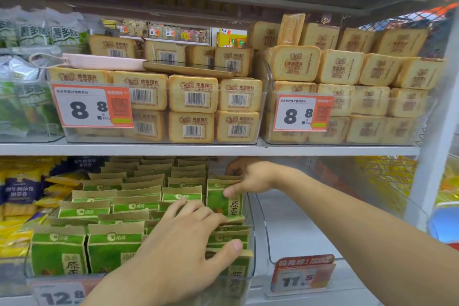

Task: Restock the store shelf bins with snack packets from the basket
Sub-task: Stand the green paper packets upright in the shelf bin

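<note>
Both hands in the bin: right hand (250,177) pinching a green packet (224,200), left hand (188,236) flat on others

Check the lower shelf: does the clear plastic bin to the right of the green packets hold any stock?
No: the clear plastic bin beside the green-and-tan paper snack packets shows only its bare floor.

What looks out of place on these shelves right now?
A pink tray and a brown tray lie loose on top of the toast packets in the upper bin, and they are not stock. One green packet stands taller than its row.
</note>
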{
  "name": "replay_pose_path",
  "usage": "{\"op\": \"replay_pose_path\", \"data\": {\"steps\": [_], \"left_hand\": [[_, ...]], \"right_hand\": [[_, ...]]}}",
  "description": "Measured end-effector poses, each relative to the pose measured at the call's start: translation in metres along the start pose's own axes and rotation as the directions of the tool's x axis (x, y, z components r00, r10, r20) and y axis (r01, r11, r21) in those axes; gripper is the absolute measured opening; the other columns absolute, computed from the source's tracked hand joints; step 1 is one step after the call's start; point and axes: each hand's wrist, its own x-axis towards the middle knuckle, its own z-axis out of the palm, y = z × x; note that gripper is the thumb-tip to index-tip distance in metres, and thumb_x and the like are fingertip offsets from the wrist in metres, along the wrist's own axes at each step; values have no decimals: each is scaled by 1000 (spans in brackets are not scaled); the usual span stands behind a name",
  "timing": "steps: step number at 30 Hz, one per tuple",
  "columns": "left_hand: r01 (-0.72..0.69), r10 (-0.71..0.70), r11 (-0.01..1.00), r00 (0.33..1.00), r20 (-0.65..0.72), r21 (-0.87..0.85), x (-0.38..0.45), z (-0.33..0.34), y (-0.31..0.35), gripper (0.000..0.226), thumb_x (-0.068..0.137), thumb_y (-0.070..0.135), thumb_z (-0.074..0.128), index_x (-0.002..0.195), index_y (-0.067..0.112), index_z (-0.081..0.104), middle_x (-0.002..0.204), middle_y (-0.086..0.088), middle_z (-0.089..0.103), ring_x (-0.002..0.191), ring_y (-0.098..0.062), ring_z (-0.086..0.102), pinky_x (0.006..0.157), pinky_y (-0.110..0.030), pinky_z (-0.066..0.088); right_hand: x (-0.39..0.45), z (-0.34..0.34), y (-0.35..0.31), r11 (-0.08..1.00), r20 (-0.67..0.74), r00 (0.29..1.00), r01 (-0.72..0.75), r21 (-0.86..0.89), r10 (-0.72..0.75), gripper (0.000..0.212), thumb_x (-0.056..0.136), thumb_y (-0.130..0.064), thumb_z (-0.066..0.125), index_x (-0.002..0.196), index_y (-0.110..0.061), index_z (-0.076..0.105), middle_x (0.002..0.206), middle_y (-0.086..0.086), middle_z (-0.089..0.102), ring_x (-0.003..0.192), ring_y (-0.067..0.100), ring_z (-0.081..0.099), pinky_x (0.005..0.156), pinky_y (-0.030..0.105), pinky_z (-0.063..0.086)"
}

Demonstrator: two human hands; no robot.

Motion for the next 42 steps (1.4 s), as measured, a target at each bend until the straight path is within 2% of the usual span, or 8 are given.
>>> {"op": "replay_pose_path", "data": {"steps": [8, 15, 19, 26, 30, 35, 39, 42], "left_hand": [[34, -41, 997, 995, -90, -70, 4, 8, -4, 74, 84, 82, 8, 147, 45, 19, 142, 28, 27, 132, 5, 20, 114, -24, 15], [102, -103, 995, 990, -95, -15, 6, 6, 1, 99, 69, 85, -11, 154, 38, 7, 160, 20, 10, 145, 0, 4, 119, -27, -1], [126, -124, 992, 990, -71, 24, 7, 8, 1, 100, 68, 84, -13, 155, 38, 2, 163, 17, -3, 147, 0, -6, 118, -28, -8], [83, -81, 997, 980, -181, 2, 3, 6, 1, 91, 78, 83, 3, 152, 34, 26, 156, 18, 24, 146, 0, 10, 123, -32, 6], [-52, -47, 983, 855, -517, -177, -5, 4, 16, 49, 90, 53, 39, 119, 20, 60, 119, 10, 55, 119, -12, 46, 102, -35, 36], [-279, 84, 949, 677, -731, -149, -24, 20, 68, 21, 88, 17, 48, 80, 4, 62, 82, -2, 57, 81, -20, 51, 78, -26, 40], [-335, 98, 881, 820, -565, -334, -34, 73, 98, 16, 91, 21, 49, 81, 14, 59, 77, 8, 51, 70, -10, 49, 64, -26, 41], [-116, 0, 882, 969, -246, -457, -44, 148, 127, 7, 89, 33, 49, 86, 32, 55, 77, 16, 51, 70, -6, 50, 64, -26, 43]], "right_hand": [[-12, 9, -9, 990, 60, 989, 137, -40, -135, 44, 89, -44, 71, 123, -17, 65, 121, 0, 68, 108, 18, 63, 94, 33, 50], [-14, 7, -12, 976, 96, 976, 203, -77, -196, 33, 93, -31, 68, 122, -15, 68, 120, -1, 69, 98, 11, 59, 88, 26, 46], [-28, 2, 0, 970, -17, 974, 228, 85, -227, 29, 91, -21, 70, 119, -14, 71, 117, 0, 72, 103, 13, 65, 93, 27, 50], [-68, 15, 25, 904, -311, 938, 258, 342, -150, 21, 95, -15, 65, 115, -17, 73, 112, -4, 73, 104, 6, 66, 94, 19, 49], [-118, 20, 34, 882, -379, 920, 254, 397, -94, 17, 96, -15, 65, 109, -23, 73, 107, -11, 72, 102, 0, 65, 93, 23, 52], [-198, 31, 42, 821, -451, 892, 276, 499, -26, 17, 94, -16, 67, 93, -32, 72, 93, -12, 74, 87, 8, 70, 82, 37, 59], [-233, 60, 49, 797, -362, 932, 231, 557, -17, 10, 91, -12, 70, 94, -21, 74, 87, -5, 74, 77, 4, 67, 73, 21, 54], [-252, 116, 73, 804, -159, 987, 67, 590, 35, 8, 91, -17, 72, 98, -16, 74, 89, -5, 72, 79, 6, 66, 74, 16, 52]]}}
